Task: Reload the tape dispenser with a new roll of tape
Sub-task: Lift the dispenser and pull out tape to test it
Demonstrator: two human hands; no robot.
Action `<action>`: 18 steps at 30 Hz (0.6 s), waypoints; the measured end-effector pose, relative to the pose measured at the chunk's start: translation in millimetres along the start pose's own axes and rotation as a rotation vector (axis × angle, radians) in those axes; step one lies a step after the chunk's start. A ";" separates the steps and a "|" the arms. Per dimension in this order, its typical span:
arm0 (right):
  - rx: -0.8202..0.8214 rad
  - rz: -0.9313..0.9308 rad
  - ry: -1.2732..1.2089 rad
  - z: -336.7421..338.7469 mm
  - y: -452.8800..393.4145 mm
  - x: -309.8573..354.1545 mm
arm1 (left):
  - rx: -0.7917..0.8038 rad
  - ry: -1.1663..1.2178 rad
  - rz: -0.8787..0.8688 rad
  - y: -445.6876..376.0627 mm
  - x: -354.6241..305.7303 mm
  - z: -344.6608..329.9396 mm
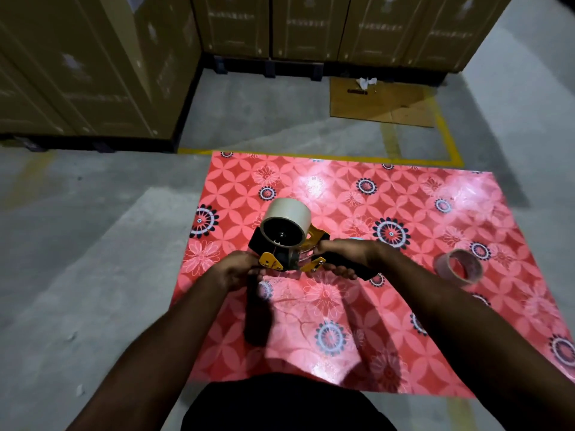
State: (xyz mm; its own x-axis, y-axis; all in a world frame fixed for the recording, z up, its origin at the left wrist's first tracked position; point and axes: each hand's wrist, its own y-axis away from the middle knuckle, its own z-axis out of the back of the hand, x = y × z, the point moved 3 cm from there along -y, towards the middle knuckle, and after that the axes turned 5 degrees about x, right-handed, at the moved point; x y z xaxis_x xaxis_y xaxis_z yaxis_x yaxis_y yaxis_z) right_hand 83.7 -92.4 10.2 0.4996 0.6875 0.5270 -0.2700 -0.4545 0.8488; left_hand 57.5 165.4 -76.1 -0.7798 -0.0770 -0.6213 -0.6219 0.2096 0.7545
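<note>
Over the red flowered mat point(404, 306), the right hand point(345, 255) grips the tape dispenser point(289, 256) handle, new roll point(287, 220) mounted, while the left hand point(238, 269) pinches something at its front.

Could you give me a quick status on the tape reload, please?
Left hand and right hand gripping tape dispenser. New roll mounted. Empty core aside on mat.
</note>
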 end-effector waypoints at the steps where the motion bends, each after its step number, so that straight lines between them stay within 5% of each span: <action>1: -0.005 0.013 -0.001 3.2 2.8 -0.8 | -0.021 -0.017 -0.008 -0.4 -1.8 4.5; 18: 0.031 -0.048 -0.013 29.0 24.0 -36.2 | -0.182 -0.015 -0.062 -2.2 10.0 11.8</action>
State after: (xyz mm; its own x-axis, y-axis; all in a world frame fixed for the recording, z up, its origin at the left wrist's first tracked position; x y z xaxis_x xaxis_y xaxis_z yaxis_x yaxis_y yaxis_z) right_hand 83.0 -144.6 10.3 0.5218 0.7016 0.4854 -0.2200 -0.4391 0.8711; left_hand 52.0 175.7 -86.4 -0.7392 -0.0693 -0.6699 -0.6726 0.0251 0.7395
